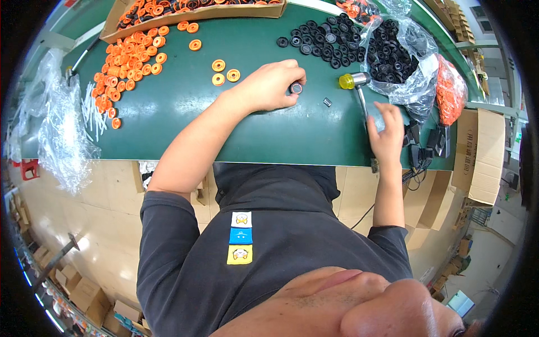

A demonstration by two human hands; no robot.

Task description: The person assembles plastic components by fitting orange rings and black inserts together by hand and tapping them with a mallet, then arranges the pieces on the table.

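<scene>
My left hand (pixel 274 84) is closed around a small dark round part (pixel 296 88) and rests on the green tabletop (pixel 247 135); the fingers hide most of that part. My right hand (pixel 387 135) is open, fingers apart, its thumb beside the dark grip of a mallet. That mallet (pixel 359 95) has a yellow face on one end of its head and a metal shaft, and lies on the table. Between the hands sits a small metallic cylinder (pixel 327 102). Three orange rings (pixel 218 65) lie left of my left hand.
Orange wheels (pixel 129 59) are heaped at the left, below a cardboard box (pixel 196 16) of orange and black parts. Black wheels (pixel 331 39) spread at the back right beside a clear bag (pixel 418 56). White sticks (pixel 94 112) and dark adapters with cables (pixel 429 143) lie toward the sides.
</scene>
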